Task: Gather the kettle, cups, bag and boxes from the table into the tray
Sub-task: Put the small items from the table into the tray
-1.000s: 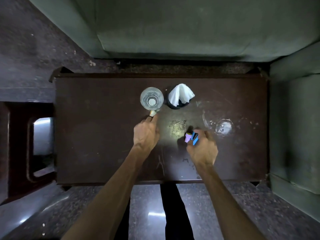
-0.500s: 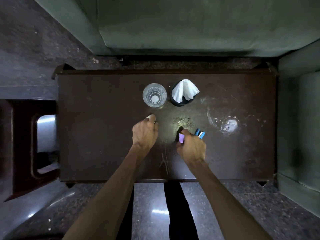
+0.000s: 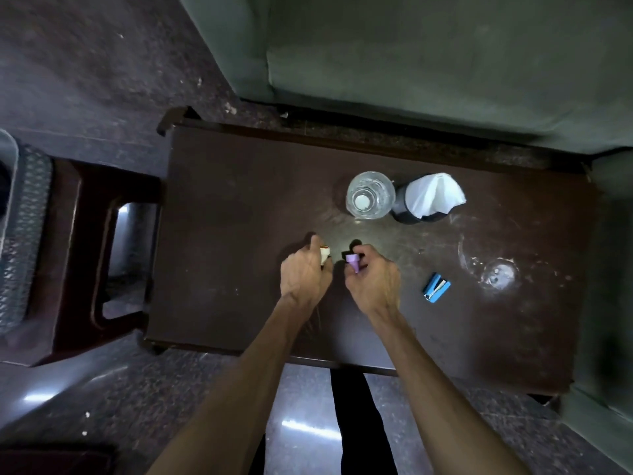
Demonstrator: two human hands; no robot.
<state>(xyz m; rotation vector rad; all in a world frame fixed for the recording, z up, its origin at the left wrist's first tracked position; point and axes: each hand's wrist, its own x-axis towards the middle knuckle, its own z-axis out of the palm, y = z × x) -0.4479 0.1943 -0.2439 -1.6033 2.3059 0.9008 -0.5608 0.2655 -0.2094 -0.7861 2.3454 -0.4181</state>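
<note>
At far left a grey perforated plastic tray (image 3: pixel 24 214) sits on a dark stool. Over the dark brown wooden table (image 3: pixel 239 207), the left hand (image 3: pixel 303 275) grips a small white box (image 3: pixel 324 252); the right hand (image 3: pixel 373 286) pinches a small purple box (image 3: pixel 352 262); a small blue box (image 3: pixel 435 289) lies on the table right of it

Both forearms extend forward and converge toward the middle of the view, bare to the lower edge, with the backs of the hands facing up. The left hand (image 3: pixel 304 274) is curled closed, its fingers wrapped about a small white item (image 3: pixel 324 252). The right hand (image 3: pixel 374 286) sits just beside it, not touching, fingertips pinching a small purple item (image 3: pixel 353 262).
</note>
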